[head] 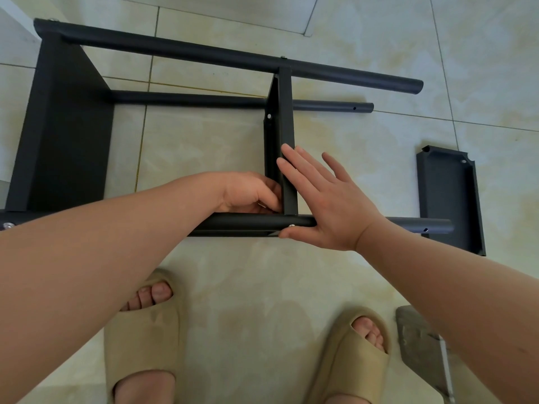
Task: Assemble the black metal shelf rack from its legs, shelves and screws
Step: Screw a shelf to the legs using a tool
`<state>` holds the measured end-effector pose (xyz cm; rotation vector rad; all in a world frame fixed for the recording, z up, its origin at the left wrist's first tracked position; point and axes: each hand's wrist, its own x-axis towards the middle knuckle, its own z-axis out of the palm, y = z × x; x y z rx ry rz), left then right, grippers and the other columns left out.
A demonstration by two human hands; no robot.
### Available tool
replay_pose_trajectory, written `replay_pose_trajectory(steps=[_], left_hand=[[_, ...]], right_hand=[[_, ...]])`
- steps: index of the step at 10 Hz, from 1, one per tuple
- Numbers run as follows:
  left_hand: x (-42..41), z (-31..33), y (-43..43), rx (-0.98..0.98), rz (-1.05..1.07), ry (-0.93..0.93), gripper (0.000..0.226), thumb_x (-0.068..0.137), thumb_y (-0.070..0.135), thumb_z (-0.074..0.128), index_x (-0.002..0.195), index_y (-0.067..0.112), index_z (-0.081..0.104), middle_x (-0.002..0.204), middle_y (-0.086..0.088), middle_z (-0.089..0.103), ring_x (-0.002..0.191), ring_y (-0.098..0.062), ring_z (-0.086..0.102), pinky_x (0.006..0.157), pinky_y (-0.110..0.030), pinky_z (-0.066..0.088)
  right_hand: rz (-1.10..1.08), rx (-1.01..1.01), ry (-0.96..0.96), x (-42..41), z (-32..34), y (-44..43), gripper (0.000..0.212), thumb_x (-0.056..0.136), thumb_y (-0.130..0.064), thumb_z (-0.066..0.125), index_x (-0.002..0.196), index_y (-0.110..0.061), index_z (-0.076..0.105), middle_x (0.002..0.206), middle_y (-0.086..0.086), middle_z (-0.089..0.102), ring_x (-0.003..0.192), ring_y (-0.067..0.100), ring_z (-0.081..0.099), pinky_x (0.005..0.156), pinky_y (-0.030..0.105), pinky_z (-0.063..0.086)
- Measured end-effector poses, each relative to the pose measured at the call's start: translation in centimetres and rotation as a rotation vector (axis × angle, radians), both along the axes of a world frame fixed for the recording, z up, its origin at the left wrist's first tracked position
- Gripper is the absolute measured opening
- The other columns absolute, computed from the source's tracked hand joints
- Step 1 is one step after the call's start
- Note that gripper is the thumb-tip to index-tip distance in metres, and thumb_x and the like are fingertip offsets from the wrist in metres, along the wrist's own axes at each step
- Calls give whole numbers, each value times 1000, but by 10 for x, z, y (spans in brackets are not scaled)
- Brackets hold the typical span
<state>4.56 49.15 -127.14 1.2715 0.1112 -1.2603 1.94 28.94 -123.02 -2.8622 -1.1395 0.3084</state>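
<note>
Head view: right hand (326, 205) lies flat, fingers straight, on the matte black shelf (287, 126) and round tube leg (248, 222) — left hand (248, 193) curled at the corner, grip unclear.

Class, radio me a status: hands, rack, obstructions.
Left hand curled at middle shelf corner, grip unclear. Right hand flat against shelf and front leg. Spare shelf aside, nothing blocking.

My left hand (250, 193), mid-frame, has its fingers curled, forearm entering from the lower left. My right hand (323, 199) lies just beside it, flat, fingers straight and pointing upper left.
</note>
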Motion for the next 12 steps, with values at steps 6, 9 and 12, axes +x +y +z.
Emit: replay_pose_trajectory(steps=[6, 9, 12], left_hand=[[-1, 3, -1, 51, -28, 2, 18, 91, -3, 53, 85, 5, 68, 78, -13, 68, 72, -24, 67, 73, -35, 56], [-1, -1, 1, 76, -9, -60, 13, 89, -7, 57, 95, 0, 67, 83, -18, 67, 70, -24, 69, 72, -33, 58], [0, 1, -1, 79, -45, -43, 15, 91, 3, 58, 98, 4, 71, 95, -15, 72, 88, -27, 70, 85, -41, 58]], right_hand=[[-3, 4, 5, 0, 0, 0, 105, 86, -83, 34, 162, -12, 14, 170, 3, 3, 157, 21, 4, 125, 53, 12], [-3, 9, 2, 0, 1, 0, 105, 86, -82, 33, 162, -11, 15, 170, 4, 4, 157, 22, 6, 125, 53, 13], [-1, 9, -3, 0, -1, 0, 105, 87, -82, 34, 162, -12, 14, 170, 4, 4, 157, 22, 6, 125, 53, 13]])
